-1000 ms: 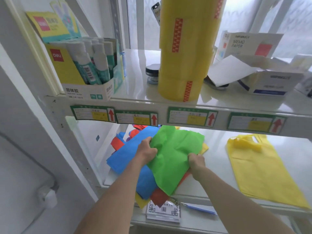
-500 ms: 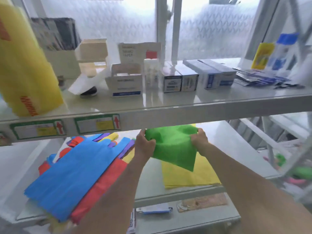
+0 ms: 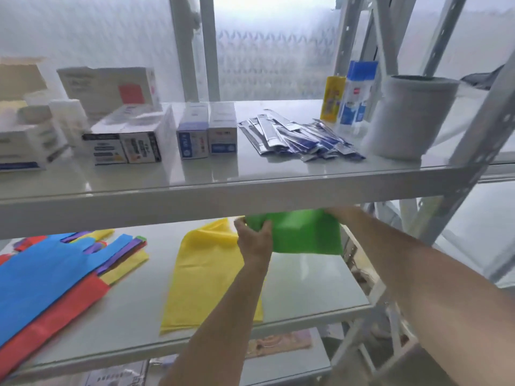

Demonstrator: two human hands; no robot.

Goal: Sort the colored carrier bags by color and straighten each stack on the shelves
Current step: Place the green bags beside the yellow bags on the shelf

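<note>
A green carrier bag (image 3: 303,234) hangs just above the right end of the lower shelf (image 3: 306,285). My left hand (image 3: 255,238) grips its left edge and my right hand (image 3: 335,211) grips its top right corner, partly hidden under the upper shelf's front edge. To the left of the green bag a yellow bag (image 3: 203,274) lies flat on the shelf. At the far left sits a mixed pile with a blue bag (image 3: 41,277) on top, a red bag (image 3: 55,316) under it, and purple and yellow edges showing.
The upper shelf (image 3: 250,196) carries white boxes (image 3: 131,135), foil sachets (image 3: 295,137), bottles (image 3: 356,93) and a grey roll (image 3: 407,118). A grey perforated upright (image 3: 473,151) stands at the right. Papers lie on a lower level below the bags.
Both hands have carried the green bag from the mixed pile at the left, past the yellow bag, to the shelf's right end. My view has swung right with it.
</note>
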